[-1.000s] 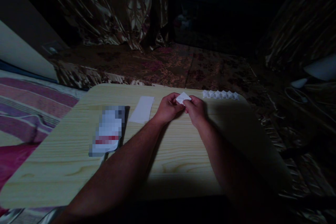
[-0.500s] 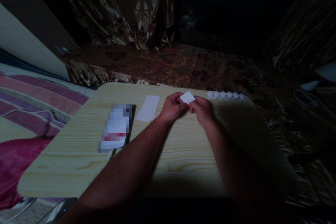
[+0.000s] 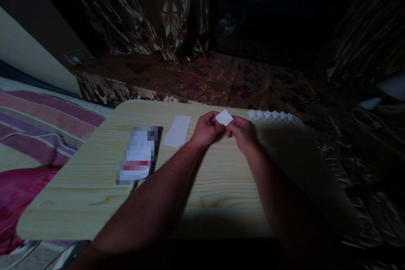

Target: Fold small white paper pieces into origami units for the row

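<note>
A small white folded paper [image 3: 224,117], diamond-shaped with crease lines, is held between both hands above the far half of the wooden table [image 3: 218,185]. My left hand [image 3: 206,130] pinches its left side, with the thumb on the lower edge. Closed on the lower right side of the paper is my right hand [image 3: 241,132], its fingers curled beneath. White paper sheets [image 3: 178,130] lie flat just left of my left hand. Beyond my right hand, several small white folded paper pieces [image 3: 271,115] stand in a row along the table's far edge.
A phone-like object [image 3: 138,155], blurred by pixels, lies on the table's left part. A striped bed cover [image 3: 41,122] and a pink cloth [image 3: 22,202] are at the left. Shiny curtains [image 3: 164,12] hang behind. A white cable [image 3: 368,117] is at the far right.
Both hands stay around the folded paper, which is tilted slightly differently and shows more of its face. The whole view has shifted a little.
</note>
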{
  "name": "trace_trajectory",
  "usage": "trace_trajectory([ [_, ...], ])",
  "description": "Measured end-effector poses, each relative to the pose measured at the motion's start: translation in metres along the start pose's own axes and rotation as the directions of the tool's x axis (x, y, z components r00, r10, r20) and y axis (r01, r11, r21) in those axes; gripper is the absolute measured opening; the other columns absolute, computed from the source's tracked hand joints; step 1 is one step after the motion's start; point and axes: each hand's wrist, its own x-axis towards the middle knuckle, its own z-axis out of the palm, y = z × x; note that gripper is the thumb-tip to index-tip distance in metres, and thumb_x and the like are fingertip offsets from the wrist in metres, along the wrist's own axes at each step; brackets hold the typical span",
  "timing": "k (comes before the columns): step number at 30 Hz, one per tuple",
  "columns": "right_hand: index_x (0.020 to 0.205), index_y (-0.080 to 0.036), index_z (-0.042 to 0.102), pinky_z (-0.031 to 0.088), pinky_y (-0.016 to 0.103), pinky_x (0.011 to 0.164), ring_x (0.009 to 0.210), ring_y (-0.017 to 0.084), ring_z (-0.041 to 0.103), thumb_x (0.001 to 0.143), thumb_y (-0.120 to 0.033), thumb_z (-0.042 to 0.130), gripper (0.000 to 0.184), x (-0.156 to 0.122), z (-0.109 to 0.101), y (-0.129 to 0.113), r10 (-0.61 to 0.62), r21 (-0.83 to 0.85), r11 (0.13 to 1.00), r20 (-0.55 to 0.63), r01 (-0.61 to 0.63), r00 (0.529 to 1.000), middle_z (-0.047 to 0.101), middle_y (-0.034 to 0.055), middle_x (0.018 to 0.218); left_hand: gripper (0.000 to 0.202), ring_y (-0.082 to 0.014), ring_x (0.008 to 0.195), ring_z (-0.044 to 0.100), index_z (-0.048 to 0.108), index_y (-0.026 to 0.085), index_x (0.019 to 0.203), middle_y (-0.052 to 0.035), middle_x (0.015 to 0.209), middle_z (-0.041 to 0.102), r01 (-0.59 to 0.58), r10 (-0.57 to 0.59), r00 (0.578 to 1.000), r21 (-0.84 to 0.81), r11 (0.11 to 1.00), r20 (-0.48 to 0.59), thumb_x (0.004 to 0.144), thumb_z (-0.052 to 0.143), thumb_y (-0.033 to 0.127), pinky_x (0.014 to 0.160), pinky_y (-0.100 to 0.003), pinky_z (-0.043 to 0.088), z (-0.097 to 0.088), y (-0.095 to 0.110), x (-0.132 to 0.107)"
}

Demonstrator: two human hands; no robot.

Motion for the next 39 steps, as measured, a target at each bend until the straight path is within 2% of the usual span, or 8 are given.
trace_trajectory([
  [4,0.072,-0.017,0.057,0.033,0.022,0.043,0.043,0.009,0.045,0.067,-0.030,0.062,0.014,-0.0002,0.0015,-0.0018,0.013,-0.034,0.999,-0.017,-0.014,1.000,0.053,-0.0054,0.051,0.030,-0.0081,0.057,0.052,0.062,0.014,0.086,0.0025,0.066,0.060,-0.004,0.004,1.000,0.015,1.000,0.013,0.059,0.073,0.016,0.055,-0.020,0.038,0.0007,0.0003,-0.0004],
  [8,0.070,-0.017,0.058,0.032,0.022,0.043,0.042,0.008,0.042,0.067,-0.027,0.060,0.010,-0.0014,0.0011,-0.0040,-0.010,-0.067,0.998,-0.024,0.008,1.000,0.051,-0.0059,0.048,0.027,-0.0087,0.059,0.052,0.063,0.014,0.085,0.0017,0.069,0.061,-0.029,0.028,0.999,0.060,0.998,0.031,0.059,0.072,0.015,0.057,-0.020,0.039,0.0024,0.0021,-0.0019],
  [11,0.066,-0.018,0.056,0.030,0.022,0.042,0.041,0.008,0.040,0.066,-0.026,0.060,0.009,-0.0023,-0.0001,-0.0060,0.000,-0.087,0.996,-0.001,0.000,1.000,0.048,-0.0067,0.045,0.019,-0.0109,0.061,0.054,0.063,0.015,0.082,0.0005,0.070,0.062,0.024,-0.024,0.999,-0.014,1.000,0.034,0.064,0.068,0.021,0.057,-0.022,0.040,0.0037,0.0052,-0.0021],
  [14,0.060,-0.019,0.052,0.028,0.022,0.041,0.040,0.008,0.039,0.064,-0.024,0.061,0.011,-0.0030,-0.0006,-0.0077,0.010,-0.141,0.990,0.036,-0.005,0.999,0.046,-0.0070,0.043,0.015,-0.0111,0.059,0.053,0.064,0.016,0.078,0.0007,0.066,0.060,0.032,-0.038,0.998,-0.112,0.993,-0.046,0.070,0.065,0.029,0.056,-0.023,0.040,0.0035,0.0068,-0.0010],
  [17,0.061,-0.019,0.053,0.027,0.022,0.041,0.041,0.008,0.040,0.064,-0.022,0.060,0.008,-0.0033,-0.0013,-0.0075,0.013,-0.166,0.986,0.077,0.000,0.997,0.048,-0.0068,0.045,0.016,-0.0101,0.059,0.052,0.066,0.015,0.076,0.0001,0.067,0.062,0.008,-0.019,0.995,-0.105,0.994,-0.102,0.069,0.068,0.029,0.057,-0.023,0.040,0.0018,0.0060,0.0003],
  [24,0.063,-0.020,0.050,0.031,0.021,0.042,0.042,0.008,0.042,0.069,-0.029,0.061,0.015,-0.0015,-0.0024,-0.0041,0.023,-0.047,0.999,0.044,-0.021,0.999,0.050,-0.0067,0.048,0.014,-0.0069,0.049,0.042,0.061,0.016,0.072,0.0044,0.055,0.052,0.017,-0.028,0.989,-0.074,0.997,-0.145,0.065,0.069,0.025,0.049,-0.021,0.032,-0.0008,0.0042,0.0007],
  [32,0.071,-0.018,0.056,0.031,0.020,0.041,0.042,0.007,0.044,0.071,-0.034,0.063,0.017,0.0002,-0.0019,-0.0029,0.021,0.017,1.000,-0.030,-0.020,0.999,0.053,-0.0053,0.051,0.023,-0.0064,0.046,0.041,0.063,0.018,0.085,0.0053,0.056,0.051,0.006,-0.008,0.997,-0.027,1.000,-0.074,0.062,0.068,0.018,0.046,-0.020,0.030,0.0000,0.0030,-0.0004],
  [39,0.075,-0.018,0.058,0.031,0.020,0.040,0.042,0.007,0.042,0.073,-0.038,0.065,0.022,0.0017,-0.0023,-0.0001,0.004,0.029,1.000,-0.038,-0.002,0.999,0.051,-0.0058,0.050,0.020,-0.0064,0.042,0.043,0.058,0.016,0.076,0.0037,0.054,0.056,0.029,-0.029,0.999,0.012,0.999,-0.046,0.065,0.071,0.025,0.043,-0.020,0.030,0.0010,0.0009,-0.0012],
])
